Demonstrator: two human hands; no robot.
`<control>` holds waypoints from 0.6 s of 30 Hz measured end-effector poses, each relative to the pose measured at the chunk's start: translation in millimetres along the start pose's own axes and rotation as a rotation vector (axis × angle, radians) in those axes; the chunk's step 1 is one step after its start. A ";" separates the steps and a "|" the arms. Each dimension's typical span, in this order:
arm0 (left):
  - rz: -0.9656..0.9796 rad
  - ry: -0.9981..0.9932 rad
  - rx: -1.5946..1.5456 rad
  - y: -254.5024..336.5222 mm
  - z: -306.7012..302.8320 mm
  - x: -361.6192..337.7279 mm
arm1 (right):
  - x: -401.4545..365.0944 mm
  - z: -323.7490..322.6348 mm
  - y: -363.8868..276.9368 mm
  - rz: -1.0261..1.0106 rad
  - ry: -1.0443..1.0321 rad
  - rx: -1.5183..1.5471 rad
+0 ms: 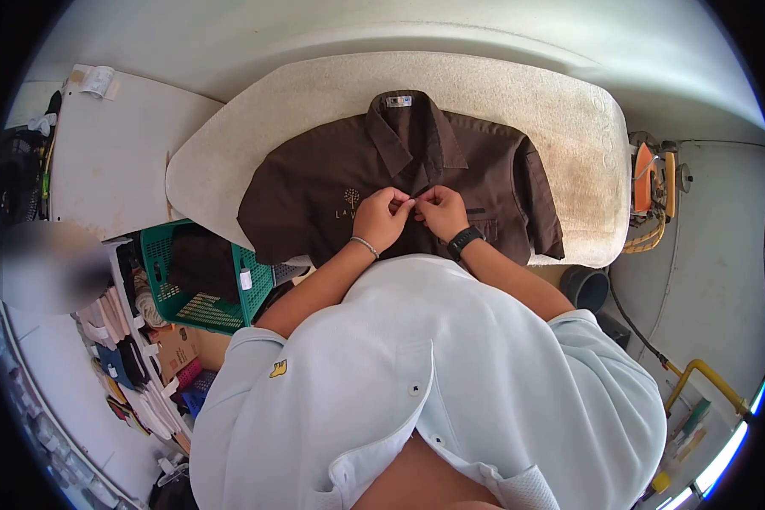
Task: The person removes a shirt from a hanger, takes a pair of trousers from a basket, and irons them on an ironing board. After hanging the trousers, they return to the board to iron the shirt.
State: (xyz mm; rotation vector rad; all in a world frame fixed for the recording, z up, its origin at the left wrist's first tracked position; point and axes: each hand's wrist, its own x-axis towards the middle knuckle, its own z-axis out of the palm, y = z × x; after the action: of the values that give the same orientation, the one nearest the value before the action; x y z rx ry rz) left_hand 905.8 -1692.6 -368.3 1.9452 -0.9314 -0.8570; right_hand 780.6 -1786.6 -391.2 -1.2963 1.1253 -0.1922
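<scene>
A dark brown collared shirt (306,183) lies face up on a beige padded ironing board (272,110), its collar pointing away from me. Pale lettering and a tree emblem mark its chest. Both hands meet at the front placket just below the collar. My left hand (382,219) pinches the placket edge between thumb and fingers. Close against it, my right hand (442,212) pinches the other side of the same spot. Whether a button is between the fingertips is hidden.
An iron (644,178) with an orange part stands beyond the board's right end. A green plastic basket (157,263) holding dark cloth is at the left, below a white table (127,153). Shelves with folded cloth (110,319) stand at the far left. A dark bucket (585,289) is at the right.
</scene>
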 end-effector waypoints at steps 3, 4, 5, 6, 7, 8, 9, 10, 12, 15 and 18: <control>0.078 -0.008 0.092 11.0 -2.0 2.2 | 1.4 -0.8 7.1 -0.005 -0.057 0.234; 0.116 0.000 0.147 15.8 -1.0 2.2 | -0.9 -3.1 3.7 0.069 -0.101 0.307; 0.156 0.009 0.202 18.2 -0.1 2.3 | -3.3 -5.9 -0.3 0.143 -0.144 0.380; 0.157 0.009 0.203 17.5 0.0 2.1 | -5.6 -11.5 -7.7 0.141 -0.144 0.381; 0.167 0.005 0.189 16.5 0.0 2.6 | -6.0 -20.5 -17.7 0.232 -0.189 0.402; 0.178 0.001 0.176 16.1 0.0 1.8 | -6.6 -26.3 -27.0 0.322 -0.233 0.423; 0.182 0.004 0.176 18.7 0.4 0.1 | -7.4 -24.9 -34.8 0.279 -0.076 0.369; 0.284 -0.080 0.167 23.5 0.6 -2.3 | 7.3 -25.7 -31.4 0.274 -0.075 0.370; 0.397 -0.162 0.162 31.8 1.4 -9.4 | 35.7 -24.9 -29.0 0.116 0.428 0.282; 0.468 -0.362 0.256 44.0 -6.7 -20.2 | 22.8 -23.5 -38.2 -0.216 0.419 0.457; 0.870 0.322 0.270 77.4 -27.3 -20.5 | -37.8 -28.6 -61.8 -0.744 0.322 -0.119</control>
State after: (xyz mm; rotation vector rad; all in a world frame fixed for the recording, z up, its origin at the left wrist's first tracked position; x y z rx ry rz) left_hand 894.9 -1697.4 -284.6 1.5580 -1.5550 0.0840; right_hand 768.9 -1800.6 -315.5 -1.7928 0.8747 -0.9207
